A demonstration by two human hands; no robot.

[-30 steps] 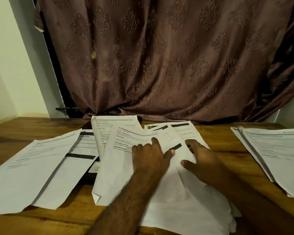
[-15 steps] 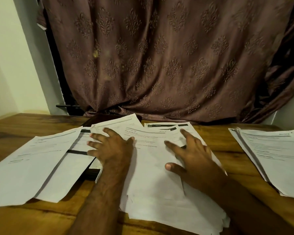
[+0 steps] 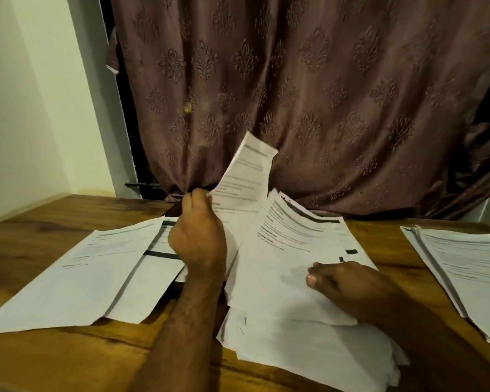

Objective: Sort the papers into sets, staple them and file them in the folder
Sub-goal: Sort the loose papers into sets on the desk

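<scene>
My left hand point(image 3: 198, 239) grips a printed sheet point(image 3: 245, 176) by its left edge and holds it raised, its top tilted up toward the curtain. My right hand point(image 3: 348, 287) holds another printed sheet point(image 3: 283, 264) by its right side, thumb on top, lifted slightly off the loose central pile of papers point(image 3: 309, 349). A spread of papers point(image 3: 77, 267) lies to the left. Under them a dark flat object point(image 3: 177, 287), possibly the folder, shows only an edge. No stapler is visible.
A separate stack of papers point(image 3: 464, 267) lies at the right edge of the wooden table point(image 3: 68, 363). A patterned brown curtain point(image 3: 323, 94) hangs right behind the table. A pale wall stands at the left.
My left hand has closed on a sheet and lifted it from the pile. My right hand slid toward me and took hold of another sheet, which now rises off the pile.
</scene>
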